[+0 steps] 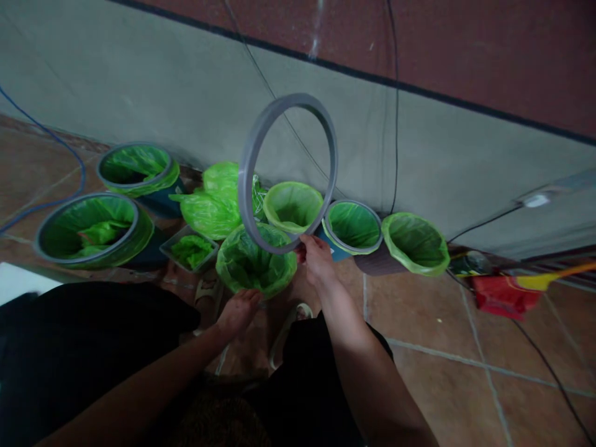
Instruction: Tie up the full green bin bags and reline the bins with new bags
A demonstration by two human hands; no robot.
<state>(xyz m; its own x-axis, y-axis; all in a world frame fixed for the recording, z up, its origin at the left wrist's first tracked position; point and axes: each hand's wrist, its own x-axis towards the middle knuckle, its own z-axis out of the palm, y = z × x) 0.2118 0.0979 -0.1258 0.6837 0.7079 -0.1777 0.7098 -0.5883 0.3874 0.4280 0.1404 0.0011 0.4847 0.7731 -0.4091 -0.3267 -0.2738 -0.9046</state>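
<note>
My right hand (317, 257) is shut on a grey plastic bin ring (246, 174), gripping its lower right edge. The ring stands nearly upright above a bin lined with a green bin bag (233, 264). At the near edge of that bin, the fingers of my left hand (239, 312) are closed on the folded rim of the bag. The bag lines the inside and hangs over the outside, hiding most of the bin. Just behind the ring is another lined bin (295, 208), with no grey ring showing on it.
Lined bins with grey rings stand at left (41, 239) and right (352, 248); a brown bin (379, 257) is farther right. A green bag bundle (212, 198) and small square bin (205, 257) sit left. A red dustpan (505, 297) and cables lie right, along the wall (177, 81).
</note>
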